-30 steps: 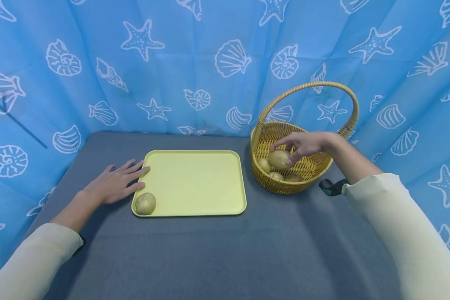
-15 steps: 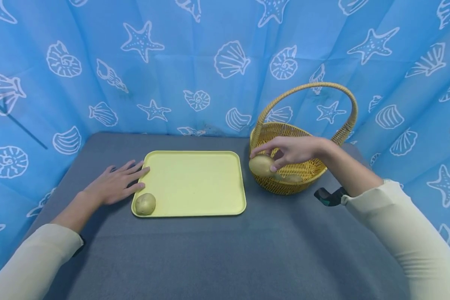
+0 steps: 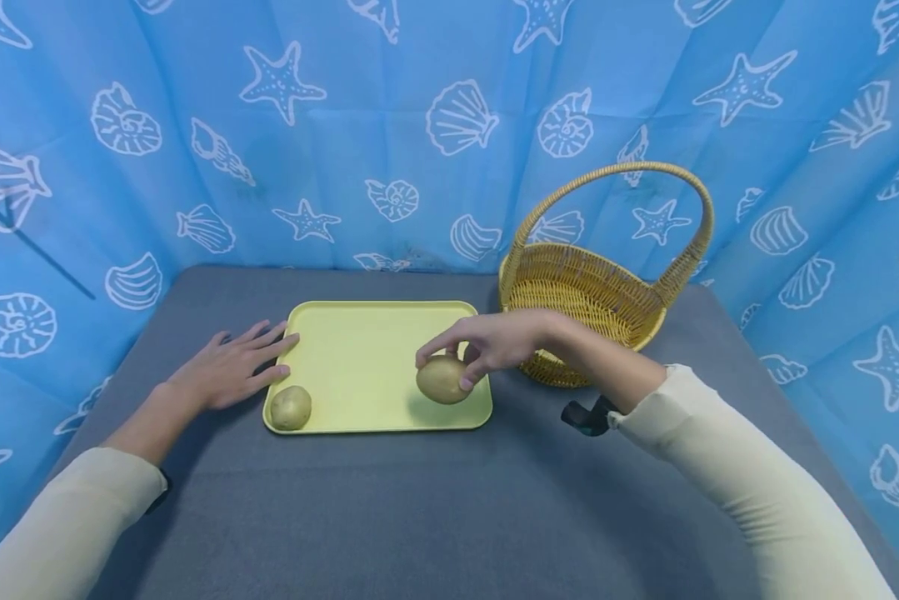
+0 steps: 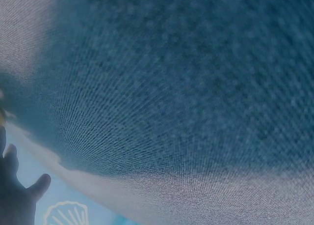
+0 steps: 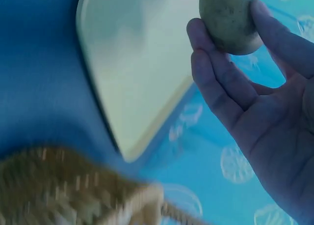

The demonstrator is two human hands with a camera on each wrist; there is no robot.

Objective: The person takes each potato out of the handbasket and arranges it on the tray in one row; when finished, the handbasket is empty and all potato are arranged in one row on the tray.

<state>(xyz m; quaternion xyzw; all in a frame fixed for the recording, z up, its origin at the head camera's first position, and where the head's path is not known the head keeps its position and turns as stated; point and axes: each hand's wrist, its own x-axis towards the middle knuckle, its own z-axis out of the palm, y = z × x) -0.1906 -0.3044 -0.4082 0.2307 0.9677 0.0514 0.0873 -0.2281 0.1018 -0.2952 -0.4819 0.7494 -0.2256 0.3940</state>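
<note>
My right hand [image 3: 497, 340] pinches a potato [image 3: 440, 382] between thumb and fingertips above the right part of the yellow tray [image 3: 367, 358]. The right wrist view shows this potato [image 5: 228, 23] raised off the tray, with a shadow below it. Another potato [image 3: 291, 409] lies in the tray's near left corner. Beside it, my left hand [image 3: 227, 367] is spread flat, its fingertips over the tray's left rim. The left wrist view catches only part of this hand [image 4: 17, 190], in shade. My right forearm covers much of the basket's inside, so its potatoes are hidden in the head view.
A wicker basket [image 3: 569, 262] with a tall arched handle [image 3: 629, 169] stands right of the tray, at the back of the grey cloth-covered table [image 3: 389, 517]. Behind the table hangs a blue curtain [image 3: 359, 100] with white seashell and starfish prints.
My right hand has lifted the potato out of the basket and carried it left over the tray. The left hand has stayed where it was.
</note>
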